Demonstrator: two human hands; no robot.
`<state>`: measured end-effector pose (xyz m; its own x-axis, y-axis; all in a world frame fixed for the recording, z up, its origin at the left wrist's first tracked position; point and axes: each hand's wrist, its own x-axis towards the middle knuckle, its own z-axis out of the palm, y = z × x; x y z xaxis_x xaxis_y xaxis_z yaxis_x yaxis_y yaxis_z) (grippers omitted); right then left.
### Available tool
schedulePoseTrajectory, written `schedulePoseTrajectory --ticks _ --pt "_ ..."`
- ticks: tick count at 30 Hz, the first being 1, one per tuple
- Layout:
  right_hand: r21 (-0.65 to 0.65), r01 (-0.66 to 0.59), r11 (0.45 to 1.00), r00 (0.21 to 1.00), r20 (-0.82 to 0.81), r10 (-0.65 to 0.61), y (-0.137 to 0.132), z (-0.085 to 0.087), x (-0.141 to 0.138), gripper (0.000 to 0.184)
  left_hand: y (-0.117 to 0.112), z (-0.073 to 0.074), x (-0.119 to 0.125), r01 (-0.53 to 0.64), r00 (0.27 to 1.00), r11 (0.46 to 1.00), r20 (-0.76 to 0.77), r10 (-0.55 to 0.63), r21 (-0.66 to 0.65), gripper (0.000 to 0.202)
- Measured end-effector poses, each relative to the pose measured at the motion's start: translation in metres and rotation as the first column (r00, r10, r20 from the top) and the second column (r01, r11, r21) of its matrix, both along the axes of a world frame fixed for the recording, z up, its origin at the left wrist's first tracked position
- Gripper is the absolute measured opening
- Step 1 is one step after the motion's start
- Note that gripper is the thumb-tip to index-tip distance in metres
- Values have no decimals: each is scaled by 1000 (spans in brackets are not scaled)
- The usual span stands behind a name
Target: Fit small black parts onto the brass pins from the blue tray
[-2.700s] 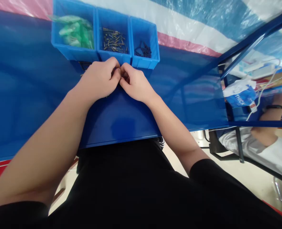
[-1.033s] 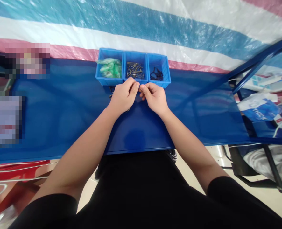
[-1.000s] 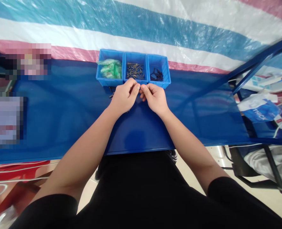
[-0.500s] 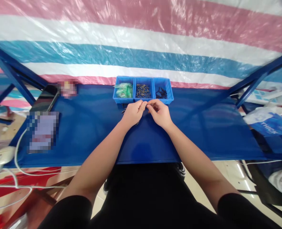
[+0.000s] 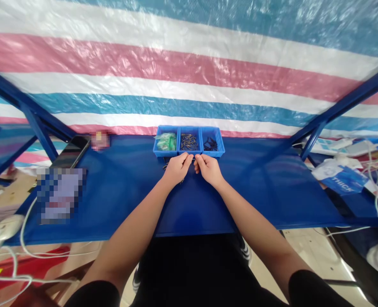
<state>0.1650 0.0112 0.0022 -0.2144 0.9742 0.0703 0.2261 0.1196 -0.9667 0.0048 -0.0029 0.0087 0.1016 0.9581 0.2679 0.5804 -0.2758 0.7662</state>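
Note:
My left hand (image 5: 177,168) and my right hand (image 5: 210,169) meet in front of the bins, each with thumb and fingertips pinched. Between the fingertips spans a small thin piece (image 5: 193,159), too small to make out. Several slim dark and brass-coloured pieces (image 5: 166,163) lie on the blue table, partly hidden by my left hand. Just behind stand three joined blue bins. In the left bin are green and clear plastic bags (image 5: 166,141); slim metal pieces (image 5: 189,142) fill the middle one; small black parts (image 5: 210,144) lie in the right bin.
The blue table (image 5: 121,192) runs across, with a striped plastic sheet (image 5: 189,64) behind it. At the left are a dark phone-like slab (image 5: 69,153), a blurred purple item (image 5: 62,192) and a white corded device (image 5: 6,228). A blue-white packet (image 5: 342,179) lies right.
The view has tilted upward, so the bins and table sit lower. My hands have drawn slightly apart, and my right fingers have closed into a tighter pinch.

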Motion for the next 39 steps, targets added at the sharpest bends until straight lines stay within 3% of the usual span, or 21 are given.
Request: schedulePoseTrajectory --ticks 5,9,11,15,20,26,34,39 --pt "-9 -20 1000 999 -47 19 7 17 -6 56 5 14 3 -80 997 996 9 80 30 44" --pt "48 -63 997 991 -112 68 18 34 -5 42 13 33 9 -74 997 996 11 73 53 46" --pt "54 -87 995 983 -155 95 22 35 -5 37 16 36 12 -97 994 994 48 94 58 47" --pt "66 -34 997 977 -210 47 21 19 -6 33 17 22 16 -154 982 987 116 148 45 48" --pt "56 -37 998 982 -183 47 16 -2 -6 32 14 5 10 -94 993 995 70 91 42 48" --pt "106 62 992 996 -77 -54 15 1 -6 40 12 4 11 -65 996 997 70 62 47 45" --pt "108 60 992 998 -7 -60 19 -4 -3 53 16 -6 14 -64 995 996 79 59 62 35" --pt "175 27 984 1000 7 -29 17 -2 -4 45 18 -9 12 -99 991 993 92 93 65 43"
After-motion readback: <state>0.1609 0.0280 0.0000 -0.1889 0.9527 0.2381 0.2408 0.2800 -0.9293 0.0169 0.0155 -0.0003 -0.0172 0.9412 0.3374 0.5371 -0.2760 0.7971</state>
